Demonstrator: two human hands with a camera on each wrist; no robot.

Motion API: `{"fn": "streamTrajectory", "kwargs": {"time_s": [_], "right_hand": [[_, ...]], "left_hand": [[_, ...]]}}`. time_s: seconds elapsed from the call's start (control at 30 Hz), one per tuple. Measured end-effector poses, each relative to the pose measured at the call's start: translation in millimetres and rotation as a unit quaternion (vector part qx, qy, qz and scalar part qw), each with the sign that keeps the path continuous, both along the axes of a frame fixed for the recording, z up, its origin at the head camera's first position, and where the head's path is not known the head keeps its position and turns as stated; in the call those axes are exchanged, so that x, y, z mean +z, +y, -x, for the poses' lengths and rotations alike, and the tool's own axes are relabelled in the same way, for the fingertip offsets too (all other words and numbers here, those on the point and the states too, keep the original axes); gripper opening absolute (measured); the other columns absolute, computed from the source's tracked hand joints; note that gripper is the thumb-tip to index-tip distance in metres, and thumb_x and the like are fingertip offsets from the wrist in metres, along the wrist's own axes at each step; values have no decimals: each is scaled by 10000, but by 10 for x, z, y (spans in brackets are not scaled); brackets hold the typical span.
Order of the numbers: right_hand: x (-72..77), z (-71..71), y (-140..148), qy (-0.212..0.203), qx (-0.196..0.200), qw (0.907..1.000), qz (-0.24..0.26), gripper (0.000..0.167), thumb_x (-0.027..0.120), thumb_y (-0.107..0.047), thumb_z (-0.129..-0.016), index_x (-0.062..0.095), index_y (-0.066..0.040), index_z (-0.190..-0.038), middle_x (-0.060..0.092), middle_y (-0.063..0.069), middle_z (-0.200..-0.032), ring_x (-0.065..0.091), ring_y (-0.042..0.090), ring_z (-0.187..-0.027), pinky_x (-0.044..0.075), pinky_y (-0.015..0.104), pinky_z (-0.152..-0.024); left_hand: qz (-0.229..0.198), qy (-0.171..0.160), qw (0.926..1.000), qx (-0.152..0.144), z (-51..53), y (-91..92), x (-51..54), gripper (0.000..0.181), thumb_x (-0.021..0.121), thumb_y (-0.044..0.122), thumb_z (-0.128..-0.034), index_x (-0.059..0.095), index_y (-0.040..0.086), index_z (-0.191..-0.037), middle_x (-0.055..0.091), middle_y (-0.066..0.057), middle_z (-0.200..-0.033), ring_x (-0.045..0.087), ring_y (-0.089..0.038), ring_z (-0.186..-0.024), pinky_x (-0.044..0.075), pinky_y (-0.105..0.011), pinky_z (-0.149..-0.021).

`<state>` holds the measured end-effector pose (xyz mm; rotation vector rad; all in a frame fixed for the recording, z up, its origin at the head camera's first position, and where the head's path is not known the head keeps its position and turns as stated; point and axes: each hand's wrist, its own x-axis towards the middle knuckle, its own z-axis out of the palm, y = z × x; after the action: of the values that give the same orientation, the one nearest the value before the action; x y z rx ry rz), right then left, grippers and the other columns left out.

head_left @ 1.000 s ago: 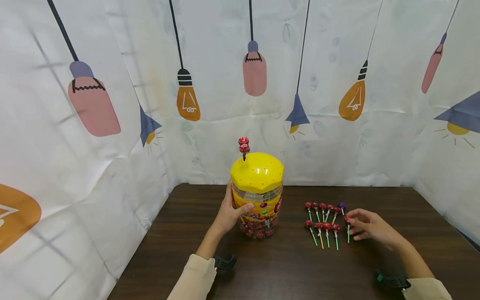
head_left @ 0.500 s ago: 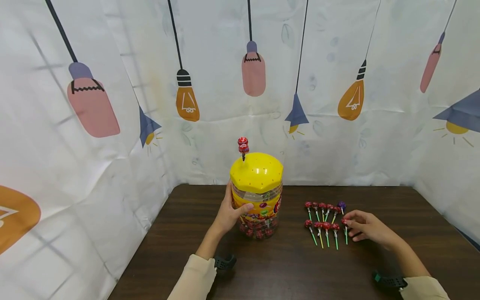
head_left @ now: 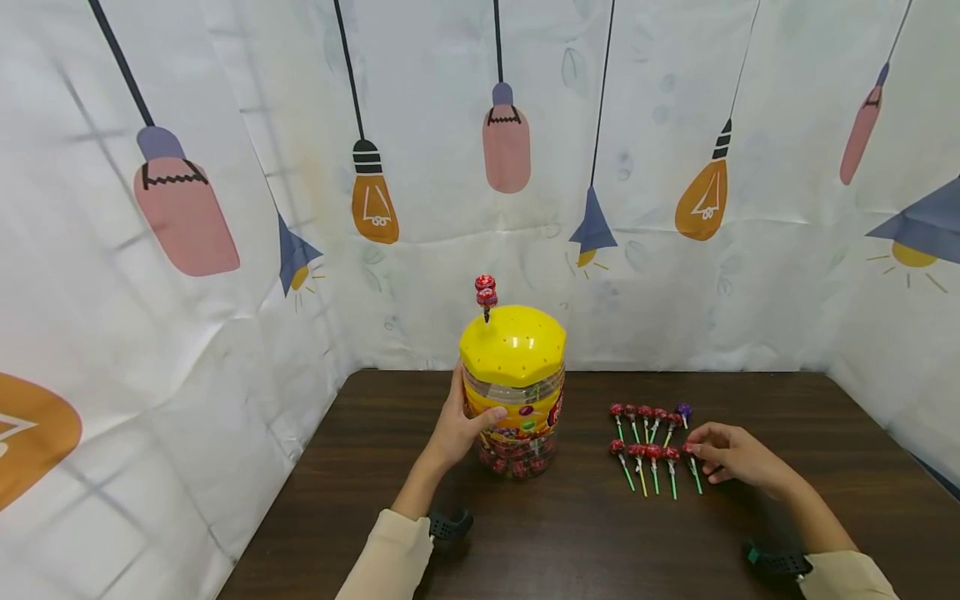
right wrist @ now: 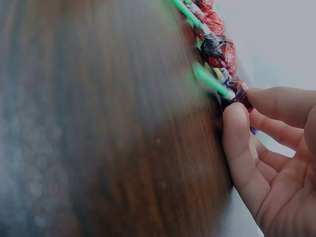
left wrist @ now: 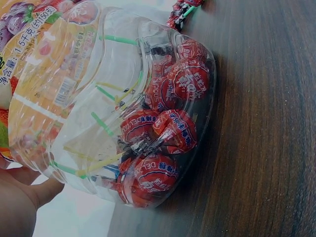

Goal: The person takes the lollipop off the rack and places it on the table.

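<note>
A clear plastic candy jar (head_left: 517,417) with a yellow lid (head_left: 513,346) stands upright on the table. My left hand (head_left: 453,427) grips its left side, thumb across the front label. Red-wrapped lollipops (left wrist: 163,128) show through the jar's base in the left wrist view. Two red lollipops (head_left: 486,292) stick up from the lid. At the right end of the front row, my right hand (head_left: 738,457) pinches the head of a green-stick lollipop (head_left: 696,473) between thumb and forefinger. In the right wrist view that lollipop's head (right wrist: 237,94) is partly covered by the fingertips.
Several lollipops lie in two rows: a front row (head_left: 654,454) and a back row (head_left: 645,412) that ends in a purple one (head_left: 683,410). The dark wooden table (head_left: 570,533) meets a white lamp-print curtain (head_left: 645,317) behind.
My right hand has drawn the pinched lollipop slightly left, closer to the front row, and its stick end has swung to the right. My left hand and the jar stay put.
</note>
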<state>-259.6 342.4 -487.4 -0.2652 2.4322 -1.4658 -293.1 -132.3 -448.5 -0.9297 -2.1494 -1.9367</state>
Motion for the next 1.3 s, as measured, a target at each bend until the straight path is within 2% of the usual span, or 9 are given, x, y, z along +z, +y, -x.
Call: {"fn": "streamTrajectory", "kwargs": {"time_s": [0.23,0.43,0.53,0.63,0.73,0.83,0.93,1.13,1.3], "right_hand": [[42,-20,16,-89,90,9999,-77,444,580,-251,-1054,508,95,-1323,630,119,-1027,624,184,-789,621,367,-686],[215,-82,78,-187,509,9985,-88,466,523,-221,-1079,436,131,-1371,631,154,-1075,630,219,-821,612,398,-691],[331,-115,86,-38,593,9981,-148,474,504,-224,-1087,416,133,-1386,616,159,-1072,630,223,-833,603,393,-700],[472,-152,52,346,622,9972,-221,472,496,-236,-1091,422,117,-1396,606,159,-1051,640,224,-826,603,378,-716],[613,-205,-59,996,569,9932,-195,406,499,-212,-1090,475,83,-1368,640,153,-1035,661,245,-817,612,363,-718],[730,-264,-263,1720,424,9842,-15,297,503,-164,-1085,546,24,-1311,670,108,-996,672,264,-807,613,352,-708],[830,-322,-530,2234,264,9741,224,214,515,-125,-1076,595,-40,-1255,675,60,-945,669,229,-797,599,335,-696],[1027,-398,-1095,2901,252,9541,702,180,553,-67,-1047,622,-71,-1213,684,-21,-1025,706,144,-864,596,287,-745],[1251,-308,-1470,3262,422,9354,1299,195,574,-20,-1025,627,-33,-1212,686,85,-1049,710,132,-883,612,276,-789]], "left_hand": [[-41,72,9999,-71,13,2,-12,948,736,261,-957,71,384,-1621,503,-41,-1442,576,-199,-1275,501,-355,-1082],[-77,60,9999,-90,16,3,-17,951,733,272,-959,63,394,-1622,504,-31,-1445,579,-191,-1276,502,-353,-1082],[-85,59,9999,-103,14,4,-21,948,729,284,-962,59,395,-1623,504,-36,-1449,579,-189,-1274,502,-356,-1082],[-91,36,9999,-104,12,6,-24,948,727,285,-963,56,401,-1622,501,-36,-1454,576,-187,-1277,500,-360,-1085],[-99,4,9999,-100,10,8,-23,953,727,275,-963,52,408,-1621,495,-34,-1463,571,-189,-1286,495,-362,-1091],[-90,18,9999,-81,10,3,-23,955,726,267,-964,48,405,-1623,494,-39,-1463,572,-193,-1283,493,-360,-1091],[-68,21,10000,-54,9,-2,-23,949,727,273,-964,55,401,-1622,493,-35,-1460,573,-196,-1280,495,-357,-1088],[-54,-28,10000,-23,4,-2,-13,942,727,264,-963,65,408,-1617,493,-25,-1456,572,-202,-1283,494,-368,-1092],[-52,-48,10000,-16,1,-6,-18,941,722,257,-966,60,401,-1619,495,-44,-1453,576,-198,-1273,496,-372,-1088]]}}
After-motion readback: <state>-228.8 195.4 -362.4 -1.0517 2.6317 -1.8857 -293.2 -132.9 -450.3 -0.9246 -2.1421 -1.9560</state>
